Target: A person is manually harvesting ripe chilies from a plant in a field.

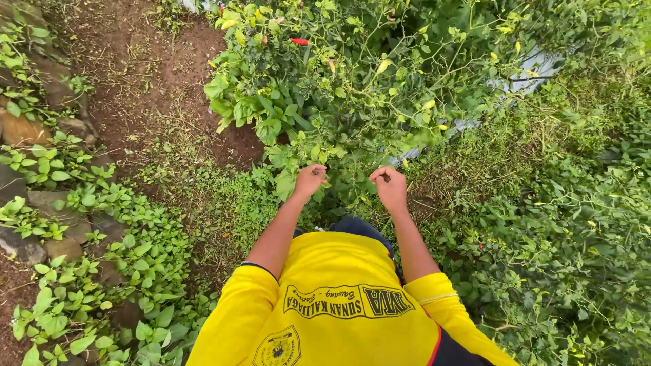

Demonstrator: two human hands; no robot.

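Your hands are both in the chili bush [352, 88], at its lower edge, right in front of you. Left hand [310, 180] is curled in among the low leaves, fingers closed; can't tell if anything is pinched inside. Right hand [390, 186] is curled the same way, just beside the left, fingers folded in; what it holds, if anything, is hidden. Hands are near each other but apart.

The bush fills the top middle of the view, dense green leaves with some yellowing ones. One red chili [299, 41] hangs near the top, well above both hands.

Outdoors, daylight, no counter, just ground. Bare brown soil [142, 68] top left, with dry stalks scattered over it. Low weeds [122, 230] cover the ground left of you. Rough stones [27, 129] line the far left edge, weeds growing between them. Thick weeds and creepers [576, 224] on the right. A strip of pale sheeting [536, 68] shows behind the bush, upper right, mostly hidden by leaves.

You wear a yellow shirt [332, 305], sleeves pushed up.
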